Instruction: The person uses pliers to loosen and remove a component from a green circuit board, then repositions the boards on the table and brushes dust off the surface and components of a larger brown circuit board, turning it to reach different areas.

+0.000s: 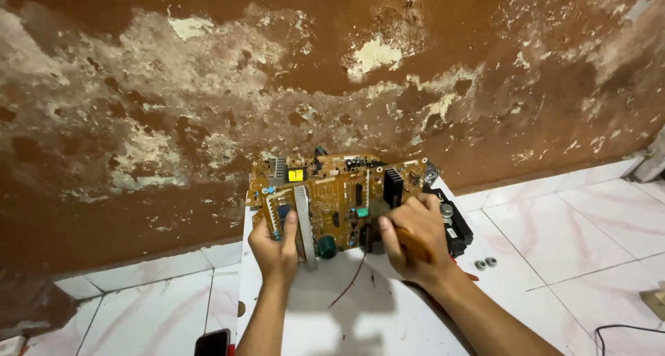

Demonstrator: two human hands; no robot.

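- Peeling brown wall (173, 107) fills the background, with white floor tiles (568, 224) along its foot — the work sits right where the two meet.
- Against that wall, tilted up on its lower edge, stands the circuit board (332, 190) — brown, crowded with parts, its component side facing the person.
- Left hand (276, 248) grips the board's lower left, thumb up along a pale metal strip (303, 224), fingers curled behind; it is closed on the board and steadies it.
- Right hand (414, 238) is curled shut around a brown handle (415, 245) that looks like a tool's, its working end pressed among the parts near the board's lower middle; I cannot make out the tip.
- My judgement: the job goes best with the left hand holding the board firm by edge and strip, not by the small parts, and the right hand working gently so the tool does not slip across the tracks.
- A black block (454, 228) juts out at the board's right side, just behind the right hand, and a thin red wire (350, 287) trails down over the tile.
- Two small grey rings (485, 263) lie on the tile to the right, near but apart from the board.
- A dark phone (213, 342) lies at the bottom edge, and a black cable (623, 332) loops in the right corner.
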